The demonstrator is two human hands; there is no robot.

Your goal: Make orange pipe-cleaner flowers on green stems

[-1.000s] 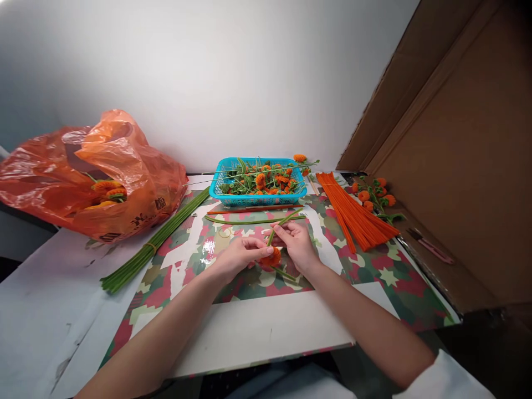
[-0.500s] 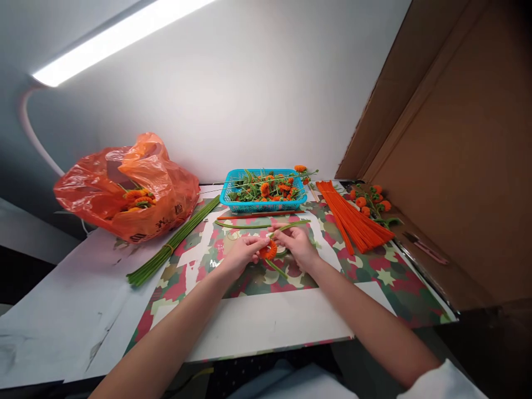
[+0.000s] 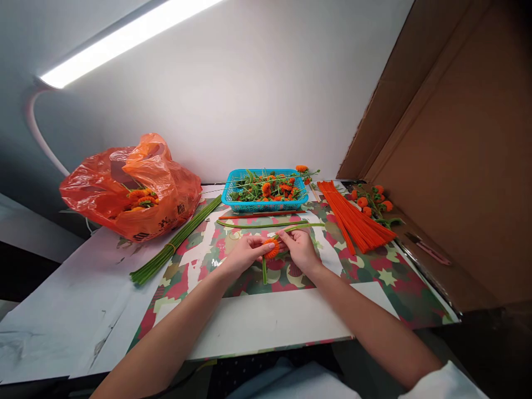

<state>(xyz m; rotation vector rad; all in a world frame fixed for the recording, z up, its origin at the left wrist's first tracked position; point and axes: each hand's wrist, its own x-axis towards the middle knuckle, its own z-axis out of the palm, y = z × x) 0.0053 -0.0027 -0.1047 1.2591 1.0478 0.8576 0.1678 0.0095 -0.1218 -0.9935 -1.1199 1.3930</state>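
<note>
My left hand pinches an orange pipe-cleaner flower between thumb and fingers, low over the middle of the mat. A green pipe cleaner runs from the flower toward the right, and my right hand is closed on it close to the petals. Below the flower a short green end points down toward me. How the green piece joins the flower is hidden by my fingers. Just beyond my hands lie a loose green pipe cleaner and a thin orange strip.
A blue basket of orange flowers and green stems stands behind. To the left are a green pipe-cleaner bundle and an orange plastic bag. Orange pipe cleaners, finished flowers and a pink-handled tool lie on the right.
The flower has turned in my left hand, its face now fuller to view. Its lower green end has swung from slanting right to straight down; the upper piece reaches farther right.
</note>
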